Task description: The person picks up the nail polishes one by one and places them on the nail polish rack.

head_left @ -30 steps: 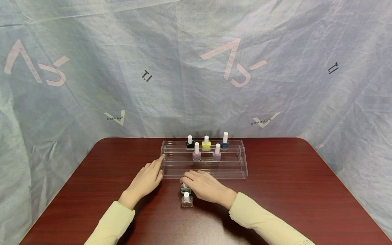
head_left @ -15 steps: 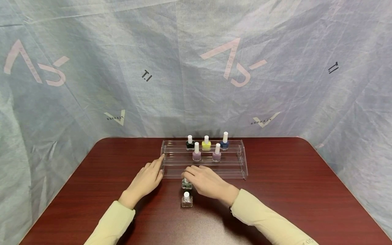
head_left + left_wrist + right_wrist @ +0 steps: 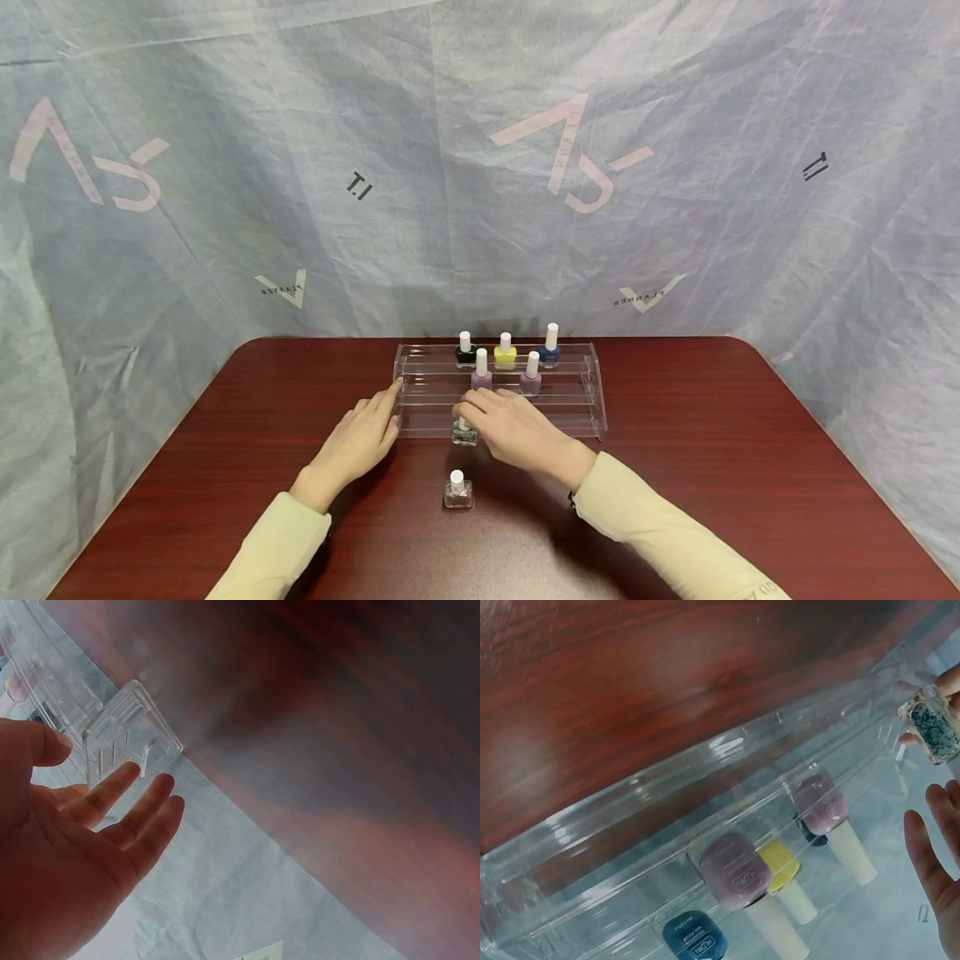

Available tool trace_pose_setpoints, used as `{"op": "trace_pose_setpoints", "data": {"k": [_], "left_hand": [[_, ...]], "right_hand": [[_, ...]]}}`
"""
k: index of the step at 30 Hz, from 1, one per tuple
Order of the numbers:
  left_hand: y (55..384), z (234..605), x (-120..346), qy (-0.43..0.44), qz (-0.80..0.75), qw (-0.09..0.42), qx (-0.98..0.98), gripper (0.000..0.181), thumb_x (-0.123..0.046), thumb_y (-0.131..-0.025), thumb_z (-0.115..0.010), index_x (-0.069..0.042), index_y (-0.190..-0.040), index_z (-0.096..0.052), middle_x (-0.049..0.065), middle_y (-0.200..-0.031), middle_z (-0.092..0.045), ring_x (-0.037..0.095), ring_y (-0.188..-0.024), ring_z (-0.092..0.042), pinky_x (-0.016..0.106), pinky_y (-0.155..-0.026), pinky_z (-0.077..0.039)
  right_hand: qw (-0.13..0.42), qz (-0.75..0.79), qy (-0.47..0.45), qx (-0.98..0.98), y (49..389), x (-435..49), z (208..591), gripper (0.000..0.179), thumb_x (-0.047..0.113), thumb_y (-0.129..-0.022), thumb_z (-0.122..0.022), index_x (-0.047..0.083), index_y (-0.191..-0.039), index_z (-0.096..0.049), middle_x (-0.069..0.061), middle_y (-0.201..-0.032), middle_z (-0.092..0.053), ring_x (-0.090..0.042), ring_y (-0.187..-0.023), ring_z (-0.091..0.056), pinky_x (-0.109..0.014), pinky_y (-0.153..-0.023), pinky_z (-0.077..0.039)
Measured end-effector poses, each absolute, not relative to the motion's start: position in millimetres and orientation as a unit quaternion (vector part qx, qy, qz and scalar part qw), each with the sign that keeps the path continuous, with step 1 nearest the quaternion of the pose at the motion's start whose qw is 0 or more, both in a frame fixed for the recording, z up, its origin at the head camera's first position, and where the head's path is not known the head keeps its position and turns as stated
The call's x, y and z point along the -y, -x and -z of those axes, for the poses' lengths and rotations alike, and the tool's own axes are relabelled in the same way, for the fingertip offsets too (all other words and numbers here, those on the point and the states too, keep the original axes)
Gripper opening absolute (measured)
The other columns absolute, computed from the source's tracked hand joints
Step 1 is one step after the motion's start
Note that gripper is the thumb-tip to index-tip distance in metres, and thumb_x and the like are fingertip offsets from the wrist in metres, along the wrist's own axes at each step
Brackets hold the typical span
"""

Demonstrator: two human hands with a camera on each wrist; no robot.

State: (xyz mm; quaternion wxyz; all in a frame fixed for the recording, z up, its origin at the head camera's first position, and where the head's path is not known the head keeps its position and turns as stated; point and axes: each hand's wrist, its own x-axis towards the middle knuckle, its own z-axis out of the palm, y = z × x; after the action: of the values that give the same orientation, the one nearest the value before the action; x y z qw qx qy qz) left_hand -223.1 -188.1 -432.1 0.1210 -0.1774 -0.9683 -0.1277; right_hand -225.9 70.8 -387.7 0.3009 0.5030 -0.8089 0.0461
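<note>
My right hand pinches a nail polish bottle with dark glitter by its white cap, over the front edge of a clear tiered rack. Close up in the right wrist view, the bottle's blue-green flakes show; the hand's grip on the cap is partly out of frame. Fingers extended, my left hand touches the rack's left end; the left wrist view shows these fingers spread against the clear side panel. A second glitter bottle stands on the table in front of the rack.
On the rack's top tier stand a black bottle, a yellow bottle and a blue bottle. The tier below bears two mauve bottles. Behind the dark red table hangs a grey printed cloth.
My right hand has carried the dark glitter bottle away from me and slightly right, from the table to the rack's front edge. The left hand has stayed still.
</note>
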Motion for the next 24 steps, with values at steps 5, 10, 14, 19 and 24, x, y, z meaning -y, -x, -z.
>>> {"op": "trace_pose_setpoints", "data": {"k": [5, 10, 14, 19, 24], "left_hand": [[223.3, 432.4, 188.5, 0.177, 0.128, 0.121, 0.968, 0.056, -0.020, -0.093, -0.045, -0.008, -0.145, -0.025, 0.014, -0.132, -0.050, 0.035, -0.113, -0.051, 0.050, -0.093, -0.042], [222.7, 431.9, 188.4, 0.176, 0.130, 0.125, 0.968, 0.056, -0.020, -0.093, -0.046, -0.008, -0.144, -0.026, 0.014, -0.131, -0.051, 0.035, -0.111, -0.052, 0.050, -0.092, -0.042], [222.7, 432.1, 188.1, 0.178, 0.131, 0.131, 0.966, 0.056, -0.019, -0.092, -0.047, -0.007, -0.144, -0.028, 0.015, -0.129, -0.052, 0.035, -0.110, -0.053, 0.050, -0.092, -0.042], [222.7, 432.0, 188.3, 0.177, 0.132, 0.122, 0.968, 0.056, -0.021, -0.093, -0.045, -0.009, -0.145, -0.026, 0.014, -0.131, -0.050, 0.035, -0.112, -0.052, 0.050, -0.092, -0.042], [222.7, 431.6, 188.6, 0.176, 0.133, 0.116, 0.968, 0.056, -0.021, -0.094, -0.044, -0.009, -0.145, -0.025, 0.014, -0.132, -0.049, 0.035, -0.113, -0.051, 0.050, -0.093, -0.041]], "right_hand": [[0.311, -0.054, -0.502, 0.805, 229.9, -74.0, 384.1, 0.024, 0.002, -0.084, -0.055, 0.013, -0.104, -0.059, 0.005, -0.097, -0.059, -0.011, -0.088, -0.059, -0.023, -0.068, -0.048], [0.309, -0.059, -0.493, 0.811, 233.8, -77.8, 381.8, 0.025, 0.002, -0.082, -0.057, 0.013, -0.104, -0.059, 0.005, -0.097, -0.059, -0.011, -0.088, -0.059, -0.024, -0.073, -0.048], [0.310, -0.062, -0.487, 0.814, 238.2, -80.2, 382.4, 0.031, -0.002, -0.076, -0.059, 0.013, -0.103, -0.059, 0.004, -0.098, -0.059, -0.011, -0.091, -0.059, -0.026, -0.077, -0.049], [0.303, -0.067, -0.483, 0.819, 242.6, -82.4, 383.4, 0.036, -0.005, -0.072, -0.060, 0.012, -0.104, -0.059, 0.003, -0.098, -0.058, -0.012, -0.092, -0.059, -0.026, -0.076, -0.049], [0.291, -0.062, -0.471, 0.830, 246.9, -84.0, 385.4, 0.038, -0.005, -0.073, -0.061, 0.013, -0.106, -0.058, 0.004, -0.099, -0.058, -0.011, -0.092, -0.059, -0.025, -0.074, -0.049]]}}
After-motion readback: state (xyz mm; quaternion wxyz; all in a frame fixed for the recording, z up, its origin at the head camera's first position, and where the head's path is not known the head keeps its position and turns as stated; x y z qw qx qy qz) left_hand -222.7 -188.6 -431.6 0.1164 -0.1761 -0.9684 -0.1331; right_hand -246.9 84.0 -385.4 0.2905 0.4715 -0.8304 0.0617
